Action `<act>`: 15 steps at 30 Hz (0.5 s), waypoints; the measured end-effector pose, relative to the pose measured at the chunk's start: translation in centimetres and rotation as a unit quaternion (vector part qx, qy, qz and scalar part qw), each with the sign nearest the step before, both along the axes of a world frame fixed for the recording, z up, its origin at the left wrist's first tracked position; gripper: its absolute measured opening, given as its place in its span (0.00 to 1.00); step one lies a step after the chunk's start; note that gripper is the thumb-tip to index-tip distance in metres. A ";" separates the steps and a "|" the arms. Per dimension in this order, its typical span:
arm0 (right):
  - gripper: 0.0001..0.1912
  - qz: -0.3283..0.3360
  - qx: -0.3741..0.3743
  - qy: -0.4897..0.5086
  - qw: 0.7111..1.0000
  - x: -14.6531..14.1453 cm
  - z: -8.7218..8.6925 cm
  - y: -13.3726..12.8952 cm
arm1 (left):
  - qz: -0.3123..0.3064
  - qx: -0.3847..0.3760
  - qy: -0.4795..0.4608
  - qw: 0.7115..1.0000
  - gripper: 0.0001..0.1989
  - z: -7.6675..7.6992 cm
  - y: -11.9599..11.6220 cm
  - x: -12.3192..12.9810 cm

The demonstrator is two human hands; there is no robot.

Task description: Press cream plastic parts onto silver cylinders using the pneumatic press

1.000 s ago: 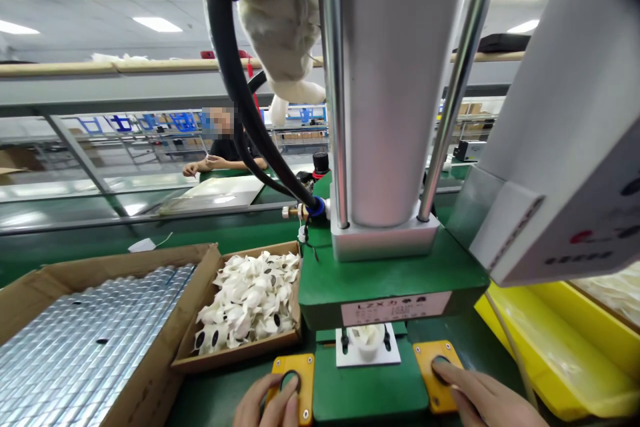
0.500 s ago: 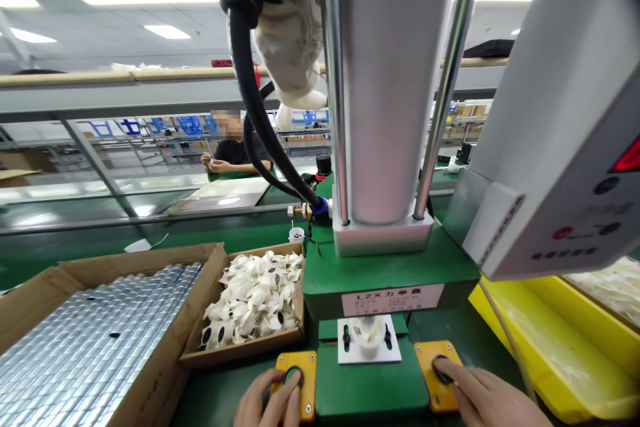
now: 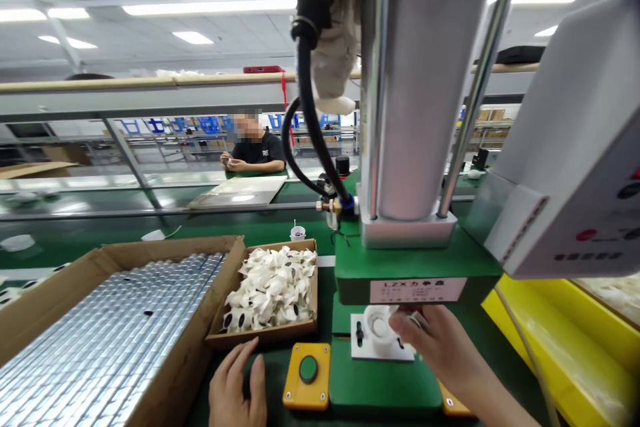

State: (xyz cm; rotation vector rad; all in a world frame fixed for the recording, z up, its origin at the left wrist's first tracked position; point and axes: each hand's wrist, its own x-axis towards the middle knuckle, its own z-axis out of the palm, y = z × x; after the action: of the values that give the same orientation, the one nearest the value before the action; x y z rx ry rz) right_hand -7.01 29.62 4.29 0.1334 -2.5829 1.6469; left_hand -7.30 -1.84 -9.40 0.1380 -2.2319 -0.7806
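Observation:
My left hand [image 3: 236, 383] hovers with fingers apart and nothing in them, between the cardboard box of small white plastic parts [image 3: 275, 287] and the left yellow button box [image 3: 306, 377] with its green button [image 3: 309, 369]. At the press [image 3: 407, 240], my right hand [image 3: 440, 347] reaches under the head. Its thumb and fingers close on a small white plastic part [image 3: 418, 320], partly hidden by the fingers, at the right side of the round white fixture [image 3: 381, 328]. My right forearm covers most of the right yellow button box [image 3: 453, 403].
A larger carton [image 3: 170, 353] of silvery rolled pieces stands on the left. On the right are a yellow bin [image 3: 560, 347], a hanging cable and the grey control box [image 3: 560, 180]. Beyond the bench sits another person [image 3: 257, 150].
Both hands have left the two buttons. My left hand has moved left toward the parts box; my right hand has gone to the fixture under the press. The view has shifted left.

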 end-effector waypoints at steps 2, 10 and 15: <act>0.20 0.002 -0.014 -0.002 1.000 -0.9 0.9 -1.4 | 0.006 0.016 -0.005 1.000 0.20 -0.6 -0.7 0.0; 0.19 0.104 -0.046 -0.142 0.983 0.0 -1.5 -3.7 | 0.013 0.085 -0.043 0.995 0.18 -1.6 -1.0 0.8; 0.26 0.133 -0.114 -0.172 0.969 -3.1 0.7 -7.8 | -0.009 0.101 -0.051 0.994 0.16 -1.7 -1.1 0.8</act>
State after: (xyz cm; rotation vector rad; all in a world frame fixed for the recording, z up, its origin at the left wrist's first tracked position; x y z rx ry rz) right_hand -10.08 21.81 4.99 0.2054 -2.6794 2.2308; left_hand -6.47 -2.94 -11.06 0.2605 -2.2490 -1.0302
